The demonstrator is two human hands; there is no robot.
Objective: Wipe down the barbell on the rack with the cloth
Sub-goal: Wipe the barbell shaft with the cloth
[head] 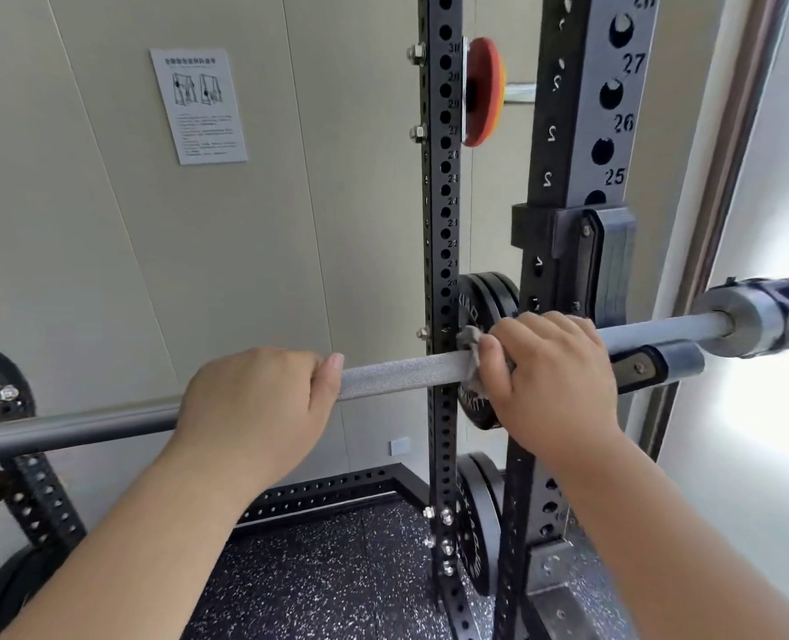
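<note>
A silver barbell [397,374] lies across the view from lower left to upper right, resting in a black hook [651,364] on the near rack upright. My left hand [256,408] grips the bar's knurled part from above. To its right, my right hand [554,385] wraps a grey cloth [471,348] around the bar, beside the hook. Only a crumpled edge of the cloth shows past my thumb. The bar's thick sleeve [752,318] sticks out at the far right.
Two black perforated rack uprights [441,214] [582,131] stand behind the bar. Black weight plates [480,358] hang on pegs behind my right hand, and an orange plate [482,92] higher up. A paper notice [199,106] hangs on the beige wall. Speckled rubber floor [337,570] lies below.
</note>
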